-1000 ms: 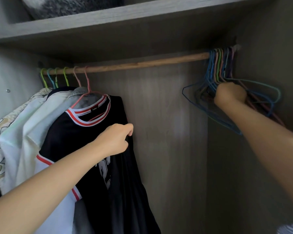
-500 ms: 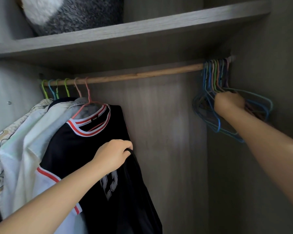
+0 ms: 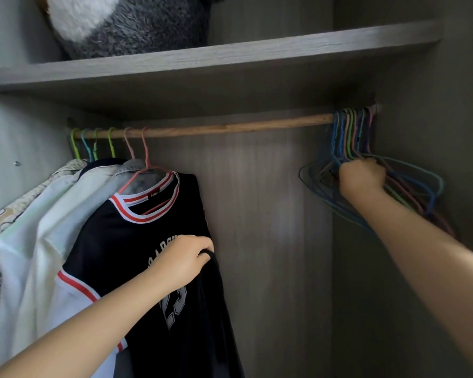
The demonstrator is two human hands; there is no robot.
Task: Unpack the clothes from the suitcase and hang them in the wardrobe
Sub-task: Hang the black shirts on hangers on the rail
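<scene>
**Both hands inside wardrobe, one on jersey, one on hangers**

Left hand [image 3: 182, 261], centre-left of frame, fingers pinched closed on the right edge of the black jersey [image 3: 137, 241]. Jersey hangs lengthwise down from a pink hanger [image 3: 145, 159] on the wooden rail [image 3: 230, 128], beside white shirts [image 3: 38, 227] at left. Right hand [image 3: 361, 180], right of frame, fisted around the bunch of empty wire hangers [image 3: 410, 184] at rail's right end. Plush toy [image 3: 126, 20] on shelf [image 3: 230, 57] above.
</scene>
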